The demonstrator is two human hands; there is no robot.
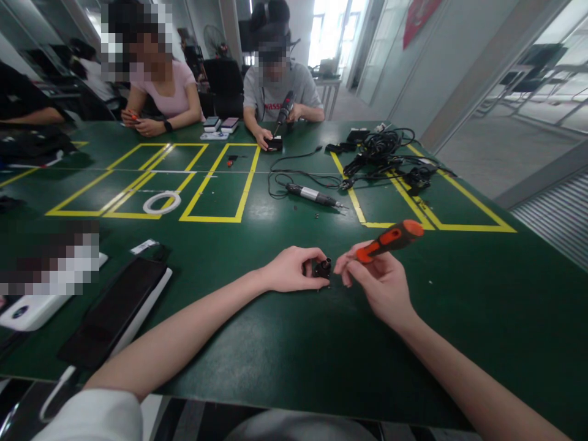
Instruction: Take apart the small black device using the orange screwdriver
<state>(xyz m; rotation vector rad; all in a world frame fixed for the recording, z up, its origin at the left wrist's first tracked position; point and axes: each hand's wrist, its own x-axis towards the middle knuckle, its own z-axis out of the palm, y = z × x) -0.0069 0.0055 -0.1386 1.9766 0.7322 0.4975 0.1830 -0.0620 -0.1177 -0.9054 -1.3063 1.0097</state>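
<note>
My left hand [294,269] rests on the green table with thumb and fingers closed around a small black part [323,267]; its exact kind is too small to make out. In my right hand [383,278] is a screwdriver [390,240] with an orange and dark grey handle. The handle tilts up to the right, away from my fingers. My right fingertips are just right of the black part, with a narrow gap between. The screwdriver's shaft is mostly hidden by the fingers. Tiny dark bits lie on the table below the part.
Ahead lies an electric screwdriver [312,195] with its cord, near a heap of black cables [381,153]. A white tape roll [162,203] sits left, inside yellow tape lines. Dark phone-like device [117,306] on a white block is near my left arm. Two people sit opposite.
</note>
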